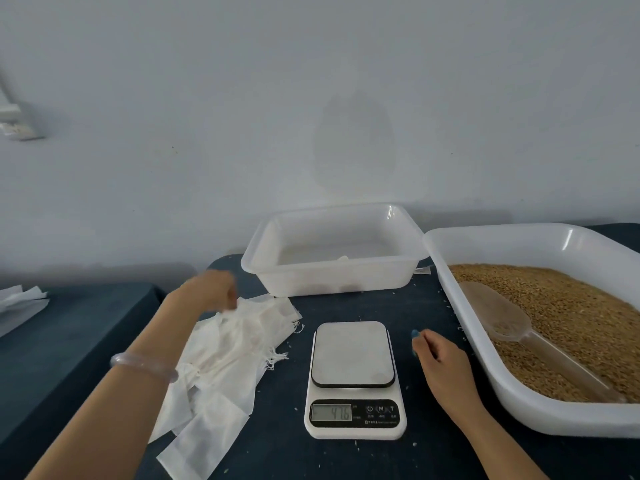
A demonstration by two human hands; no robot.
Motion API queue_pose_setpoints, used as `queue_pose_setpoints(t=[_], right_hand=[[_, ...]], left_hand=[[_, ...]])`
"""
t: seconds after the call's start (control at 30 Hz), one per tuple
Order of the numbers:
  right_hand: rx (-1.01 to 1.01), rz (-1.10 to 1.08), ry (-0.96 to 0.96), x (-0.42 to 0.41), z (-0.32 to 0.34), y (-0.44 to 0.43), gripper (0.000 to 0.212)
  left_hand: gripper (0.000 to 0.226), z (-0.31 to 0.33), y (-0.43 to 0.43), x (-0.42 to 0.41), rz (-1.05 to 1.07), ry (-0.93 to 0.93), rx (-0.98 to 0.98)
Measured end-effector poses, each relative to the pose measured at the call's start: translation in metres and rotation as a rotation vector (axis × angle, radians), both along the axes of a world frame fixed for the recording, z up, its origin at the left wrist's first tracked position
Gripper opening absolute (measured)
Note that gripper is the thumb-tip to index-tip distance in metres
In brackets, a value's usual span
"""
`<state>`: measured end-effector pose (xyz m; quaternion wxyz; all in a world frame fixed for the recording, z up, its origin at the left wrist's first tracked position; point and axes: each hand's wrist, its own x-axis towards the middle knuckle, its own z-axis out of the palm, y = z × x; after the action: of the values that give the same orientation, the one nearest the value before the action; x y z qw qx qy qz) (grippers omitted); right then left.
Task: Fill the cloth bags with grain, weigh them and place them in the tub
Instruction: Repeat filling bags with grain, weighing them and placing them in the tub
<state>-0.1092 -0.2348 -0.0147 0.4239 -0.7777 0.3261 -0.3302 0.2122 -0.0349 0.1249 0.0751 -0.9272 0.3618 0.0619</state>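
**On the dark table — left hand at the bags, right hand idle**

At the centre of the head view, found the scale standing on the table, with digits on its display read as 476, decimal point not legible. Left of it, saw the cloth bags heaped flat and overlapping, white, drawstrings trailing toward the scale. Caught the left hand at the far end of that heap, blurred, fingers pointing down onto the topmost bag. Could not tell whether pinching cloth or only touching it. Noted a clear bangle on that wrist.

Right of the scale, saw the right hand resting on the table, fingers loosely curled and holding nothing, nails painted blue, apart from both scale and tray.

Behind the scale, against the wall, found the tub — translucent white, just beyond the far edge of the bags, contents not made out through its sides. At the right edge, saw a larger white tray close against the tub's corner and holding the grain. Noted a clear plastic scoop lying on the grain, bowl toward the far side, handle toward the near rim. Spotted stray grains scattered on the table around the scale.
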Motion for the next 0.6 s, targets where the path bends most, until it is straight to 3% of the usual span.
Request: queue_pose_setpoints(t=[0.03, 0.07, 0.13, 0.17, 0.33, 0.6], right_hand=[[-0.003, -0.001, 0.002, 0.0, 0.0, 0.0, 0.038], [-0.007, -0.003, 0.004, 0.0, 0.0, 0.0, 0.038], [-0.014, -0.003, 0.001, 0.0, 0.0, -0.001, 0.038], [-0.018, -0.001, 0.0, 0.0, 0.0, 0.0, 0.038], [-0.026, 0.005, -0.007, -0.002, 0.0, 0.0, 0.037], [-0.015, 0.018, -0.005, -0.002, 0.001, 0.001, 0.035]], left_hand=[[0.01, -0.003, 0.008, -0.006, 0.03, 0.074, 0.195], [0.032, -0.009, 0.013, -0.009, 0.049, 0.116, 0.314], [0.064, -0.022, 0.022, -0.016, 0.065, 0.106, 0.38], [0.068, -0.027, 0.025, -0.02, 0.06, 0.072, 0.384], [0.031, -0.044, 0.034, -0.029, 0.056, -0.018, 0.377], [0.032, -0.044, 0.037, -0.04, 0.222, -0.186, 0.004]])
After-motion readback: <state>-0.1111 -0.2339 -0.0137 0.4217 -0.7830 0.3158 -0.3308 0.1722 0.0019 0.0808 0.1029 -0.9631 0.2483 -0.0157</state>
